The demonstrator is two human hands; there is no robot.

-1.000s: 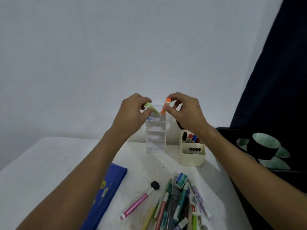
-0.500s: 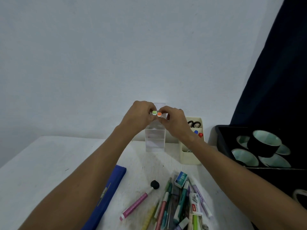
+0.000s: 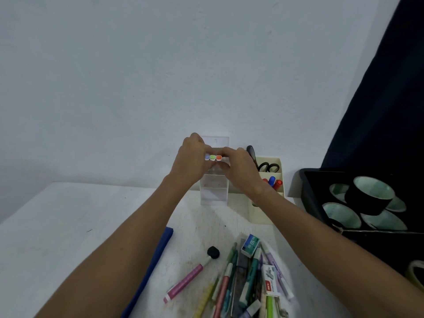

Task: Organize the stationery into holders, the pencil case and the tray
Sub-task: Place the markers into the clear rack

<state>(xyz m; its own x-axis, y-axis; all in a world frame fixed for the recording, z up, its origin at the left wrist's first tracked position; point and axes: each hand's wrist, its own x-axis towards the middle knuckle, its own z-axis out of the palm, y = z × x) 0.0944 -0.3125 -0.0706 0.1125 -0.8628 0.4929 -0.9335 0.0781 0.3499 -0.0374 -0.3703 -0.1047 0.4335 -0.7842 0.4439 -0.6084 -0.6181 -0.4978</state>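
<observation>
Clear acrylic holder [image 3: 214, 191] at back of table: we read the step as seating highlighters; left hand [image 3: 191, 162] pinches the green highlighter [image 3: 213, 157], right hand [image 3: 241, 167] the orange highlighter [image 3: 219, 157], both upright in its top slot. Next move: let go, reach for loose pens [image 3: 231, 281]

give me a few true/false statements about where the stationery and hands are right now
1. Both hands, left hand and right hand, are at the top of the clear holder. True.
2. The scissors lie in the loose pile on the table. False: they stand in the cream holder.
3. Three marker caps, purple, green and orange, sit side by side between the hands. True.
4. The black tray holds pens. False: it holds tape rolls.
5. The pink marker lies on the table. True.
</observation>
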